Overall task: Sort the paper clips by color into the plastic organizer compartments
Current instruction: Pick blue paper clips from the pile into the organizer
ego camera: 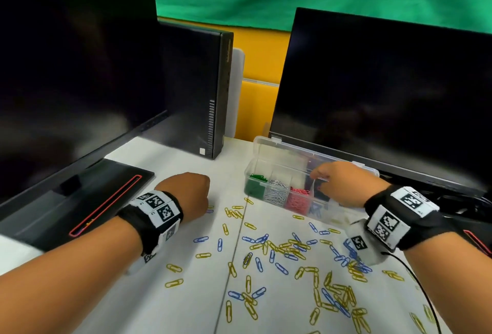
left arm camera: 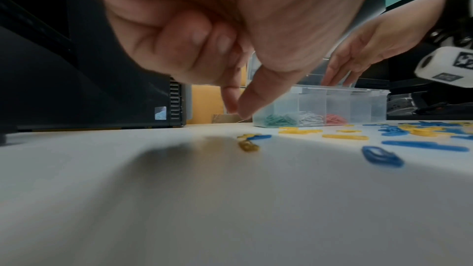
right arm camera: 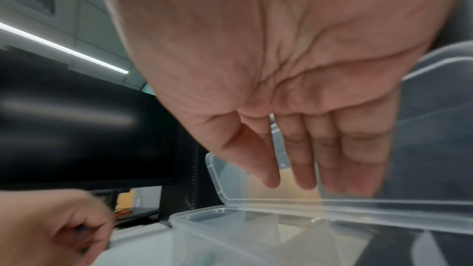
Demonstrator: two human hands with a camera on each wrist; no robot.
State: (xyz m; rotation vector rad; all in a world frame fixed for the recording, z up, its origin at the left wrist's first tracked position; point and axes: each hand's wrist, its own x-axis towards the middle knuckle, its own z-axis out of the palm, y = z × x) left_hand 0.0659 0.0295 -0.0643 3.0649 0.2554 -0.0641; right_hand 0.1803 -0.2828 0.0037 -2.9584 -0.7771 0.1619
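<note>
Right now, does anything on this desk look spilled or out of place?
Yes. Yellow and blue paper clips lie scattered loose over the white desk in front of the clear plastic organizer, mixed in no order. Inside it the green, white and pink clips sit in separate compartments.

Office desk [ego camera: 186, 174], two monitors [ego camera: 386, 99], desktop computer [ego camera: 197, 94]

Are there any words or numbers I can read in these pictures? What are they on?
No words or numbers can be read.
Computer box: gold writing on its front edge, too small to read.
Sticker low on the box: blurred.
Left wristband: black-and-white square codes with tiny letters, too small to be sure of.
Right wristband: square codes only, no readable text.
</note>
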